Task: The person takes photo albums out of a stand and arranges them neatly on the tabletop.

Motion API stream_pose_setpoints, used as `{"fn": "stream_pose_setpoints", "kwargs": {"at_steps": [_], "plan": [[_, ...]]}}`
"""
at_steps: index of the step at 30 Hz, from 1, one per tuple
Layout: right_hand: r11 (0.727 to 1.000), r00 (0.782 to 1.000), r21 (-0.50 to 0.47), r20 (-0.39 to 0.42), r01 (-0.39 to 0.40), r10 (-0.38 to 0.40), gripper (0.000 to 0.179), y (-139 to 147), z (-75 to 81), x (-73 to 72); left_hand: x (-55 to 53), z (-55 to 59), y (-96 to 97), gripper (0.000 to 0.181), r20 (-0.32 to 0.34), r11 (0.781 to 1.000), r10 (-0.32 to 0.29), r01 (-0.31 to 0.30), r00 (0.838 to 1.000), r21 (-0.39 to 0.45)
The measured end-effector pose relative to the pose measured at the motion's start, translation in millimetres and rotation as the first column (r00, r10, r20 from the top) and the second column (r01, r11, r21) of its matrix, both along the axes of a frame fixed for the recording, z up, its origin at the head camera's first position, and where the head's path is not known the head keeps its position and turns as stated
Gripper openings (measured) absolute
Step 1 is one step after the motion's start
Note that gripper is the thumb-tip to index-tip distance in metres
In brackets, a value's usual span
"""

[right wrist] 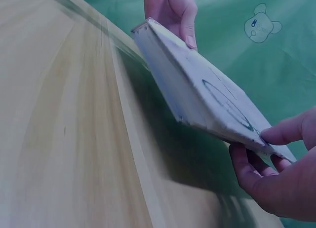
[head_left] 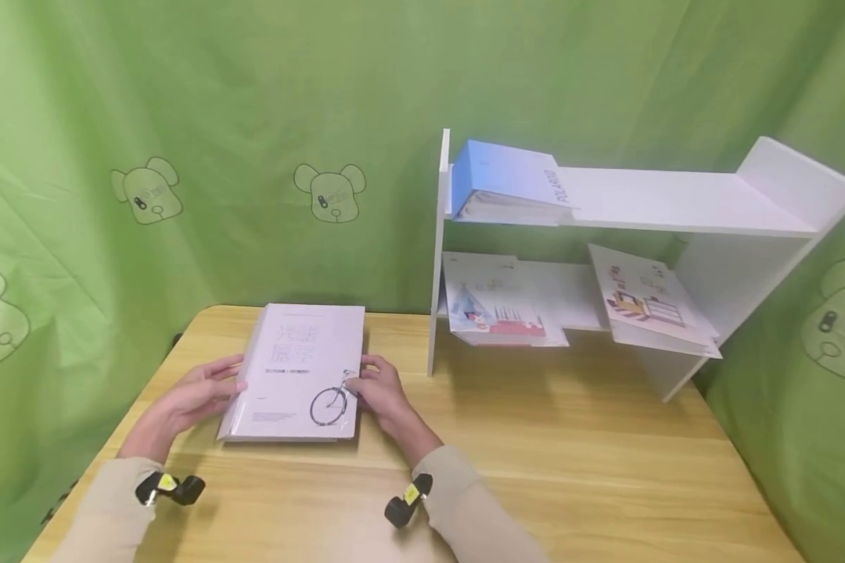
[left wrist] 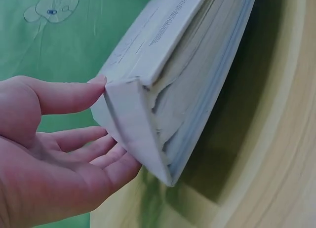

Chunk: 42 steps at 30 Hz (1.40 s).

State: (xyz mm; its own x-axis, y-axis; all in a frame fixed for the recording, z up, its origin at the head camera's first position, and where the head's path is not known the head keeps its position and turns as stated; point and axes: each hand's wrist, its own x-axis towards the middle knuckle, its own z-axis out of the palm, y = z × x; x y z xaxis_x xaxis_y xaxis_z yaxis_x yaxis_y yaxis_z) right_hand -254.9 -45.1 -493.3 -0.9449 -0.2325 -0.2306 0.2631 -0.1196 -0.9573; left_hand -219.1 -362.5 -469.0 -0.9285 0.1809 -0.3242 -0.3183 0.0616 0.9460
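One thick white book (head_left: 290,383) is hanging just over the worktop (head_left: 605,485), near its back left corner. The left hand (head_left: 197,395) is pinching the spine (left wrist: 134,120) in its grip; the right hand (head_left: 386,395) is holding the opposite edge, thumb on top. Toward the back right corner, a white shelf (head_left: 683,199) is carrying a blue book (head_left: 514,172) at its upper left.

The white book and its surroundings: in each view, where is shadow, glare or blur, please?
Head view: pale glare on the table near the bottom edge, soft shadow below the shelf; left wrist view: dark shadow on the table beside the book, cover print too soft to read; right wrist view: broad dark shadow beneath the book, bluish cast, cover drawing blurred.
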Motion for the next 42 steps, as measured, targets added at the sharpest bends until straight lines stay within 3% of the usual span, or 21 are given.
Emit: {"fn": "stream_pose_setpoints", "kwargs": {"at_steps": [9, 19, 31, 38, 42], "plan": [[1.000, 0.999, -0.004, 0.043, 0.030, -0.030, 0.060, -37.6, -11.1, -0.9, 3.5, -8.0, -27.4, 0.082, 0.005, 0.994, 0.014, -0.013, 1.000, -0.110], [1.000, 0.999, 0.004, 0.035, 0.030, -0.030, 0.062, -58.9, -13.2, -2.1, 3.6, -11.2, -40.7, 0.079, 0.017, 0.996, 0.055, -0.054, 0.998, -0.076], [0.984, 0.997, 0.159, -0.034, 0.075, -0.070, 0.054, -66.3, -13.5, -10.2, -13.7, -12.0, -43.6, 0.072, -0.027, 0.995, 0.012, -0.014, 1.000, -0.094], [0.988, 0.998, 0.154, -0.057, 0.017, -0.008, 0.071, -70.5, -7.5, -13.1, -17.4, -15.1, -49.3, 0.073, -0.037, 0.996, -0.008, 0.005, 0.999, -0.085], [0.987, 0.998, 0.160, -0.067, 0.021, -0.010, 0.075, -73.2, -6.7, -14.7, -17.6, -15.3, -51.3, 0.074, -0.034, 0.997, -0.035, 0.033, 0.999, -0.063]]}}
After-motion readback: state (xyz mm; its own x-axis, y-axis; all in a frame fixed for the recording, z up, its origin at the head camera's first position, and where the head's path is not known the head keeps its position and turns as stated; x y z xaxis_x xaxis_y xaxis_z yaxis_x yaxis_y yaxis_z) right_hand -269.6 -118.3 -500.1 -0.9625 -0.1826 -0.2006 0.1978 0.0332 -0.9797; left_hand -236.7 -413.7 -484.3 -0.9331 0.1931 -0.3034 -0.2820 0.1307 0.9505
